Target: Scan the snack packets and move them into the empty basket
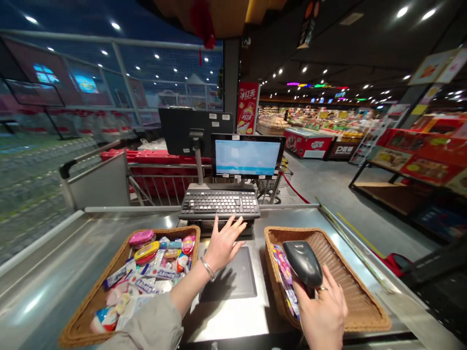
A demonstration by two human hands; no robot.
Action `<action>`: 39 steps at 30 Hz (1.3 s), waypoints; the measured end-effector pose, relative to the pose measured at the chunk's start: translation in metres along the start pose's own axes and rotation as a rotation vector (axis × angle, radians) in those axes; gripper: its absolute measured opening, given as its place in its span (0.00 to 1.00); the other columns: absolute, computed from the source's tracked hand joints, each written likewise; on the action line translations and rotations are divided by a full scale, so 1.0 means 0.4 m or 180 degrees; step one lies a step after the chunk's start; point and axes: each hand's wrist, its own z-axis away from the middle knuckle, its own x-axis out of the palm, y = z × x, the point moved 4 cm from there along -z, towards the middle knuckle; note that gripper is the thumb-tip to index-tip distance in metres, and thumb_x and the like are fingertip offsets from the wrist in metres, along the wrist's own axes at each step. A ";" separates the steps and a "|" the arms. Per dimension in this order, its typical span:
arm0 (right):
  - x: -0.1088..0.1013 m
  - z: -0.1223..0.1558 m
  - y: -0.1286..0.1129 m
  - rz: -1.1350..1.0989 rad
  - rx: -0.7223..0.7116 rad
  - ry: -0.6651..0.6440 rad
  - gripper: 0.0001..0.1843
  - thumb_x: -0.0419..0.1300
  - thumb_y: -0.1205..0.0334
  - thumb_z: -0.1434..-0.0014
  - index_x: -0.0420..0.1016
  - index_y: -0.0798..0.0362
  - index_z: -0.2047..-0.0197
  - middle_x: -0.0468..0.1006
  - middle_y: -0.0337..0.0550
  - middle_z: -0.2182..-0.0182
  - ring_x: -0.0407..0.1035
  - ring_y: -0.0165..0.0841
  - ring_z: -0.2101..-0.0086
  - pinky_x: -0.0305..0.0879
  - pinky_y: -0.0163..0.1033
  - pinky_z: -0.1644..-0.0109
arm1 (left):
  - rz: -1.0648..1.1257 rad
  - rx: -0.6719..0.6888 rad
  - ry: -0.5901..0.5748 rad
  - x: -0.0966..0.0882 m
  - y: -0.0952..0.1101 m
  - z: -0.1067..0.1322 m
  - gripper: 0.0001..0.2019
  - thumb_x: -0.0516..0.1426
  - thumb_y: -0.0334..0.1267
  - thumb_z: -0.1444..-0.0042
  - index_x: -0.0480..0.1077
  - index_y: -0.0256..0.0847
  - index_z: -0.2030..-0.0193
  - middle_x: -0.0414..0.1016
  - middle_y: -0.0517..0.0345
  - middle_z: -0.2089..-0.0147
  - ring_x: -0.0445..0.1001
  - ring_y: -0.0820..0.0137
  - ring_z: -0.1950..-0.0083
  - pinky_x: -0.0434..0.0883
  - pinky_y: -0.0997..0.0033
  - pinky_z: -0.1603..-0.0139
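Note:
My left hand (223,243) is stretched out with spread fingers, just in front of the black keyboard (221,203) and above a dark flat pad (233,279) set in the counter. Whether its fingertips touch the keyboard's near edge I cannot tell. My right hand (323,306) is wrapped round the grip of a black barcode scanner (303,260), over the right wicker basket (346,262). Inside that basket, colourful candy packets (284,272) lie along the left side. The left wicker basket (91,301) is full of small packaged sweets (153,272).
Behind the keyboard stand a lit monitor (248,158) and a dark second display (186,131) on a pole. The metal counter (138,222) has a raised rim. Beyond it are shopping carts (156,184) and a shelf of red boxes (419,155) at right.

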 end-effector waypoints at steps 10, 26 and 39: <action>0.087 0.017 -0.115 -0.0399 -0.0394 -0.0399 0.34 0.50 0.34 0.42 0.76 0.56 0.53 0.74 0.59 0.49 0.66 0.49 0.45 0.56 0.58 0.40 | -0.0199 -0.0597 -0.0140 -0.076 -0.087 0.165 0.26 0.53 0.38 0.36 0.55 0.42 0.32 0.63 0.44 0.33 0.55 0.58 0.29 0.43 0.35 0.31; 0.206 0.097 -0.274 -0.0980 -0.1117 -0.1302 0.22 0.54 0.43 0.41 0.76 0.53 0.58 0.78 0.54 0.53 0.65 0.49 0.44 0.50 0.61 0.39 | -0.0450 -0.1608 -0.0527 -0.126 -0.171 0.420 0.30 0.53 0.40 0.36 0.48 0.45 0.29 0.61 0.49 0.32 0.55 0.61 0.29 0.44 0.42 0.29; 0.271 0.161 -0.347 -0.1115 -0.1277 -0.1847 0.13 0.56 0.52 0.45 0.75 0.48 0.61 0.80 0.44 0.55 0.65 0.48 0.43 0.45 0.63 0.37 | -0.0675 -0.2082 -0.0832 -0.160 -0.264 0.567 0.29 0.54 0.38 0.38 0.52 0.44 0.31 0.60 0.50 0.31 0.53 0.59 0.28 0.41 0.39 0.29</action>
